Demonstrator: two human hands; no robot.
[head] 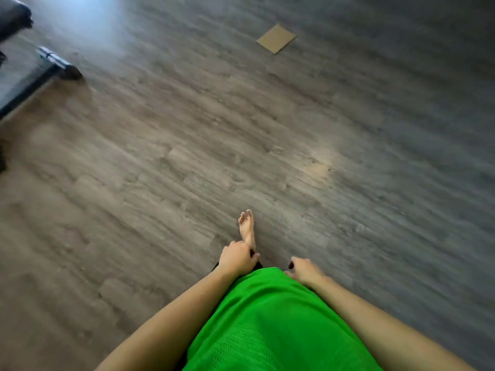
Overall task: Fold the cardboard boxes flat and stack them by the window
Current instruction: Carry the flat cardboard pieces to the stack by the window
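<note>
A small flat piece of brown cardboard [276, 38] lies on the wooden floor far ahead, at the upper middle of the view. My left hand [237, 257] hangs in front of my body with its fingers loosely curled and nothing in it. My right hand [304, 270] hangs beside it, also loosely curled and holding nothing. Both hands are far from the cardboard. No window shows in the view.
A dark piece of furniture with a low black base [29, 87] stands at the left edge. My bare foot [247, 226] steps forward on the grey-brown plank floor [267, 145]. A green shirt [267, 322] covers the lower middle of the view.
</note>
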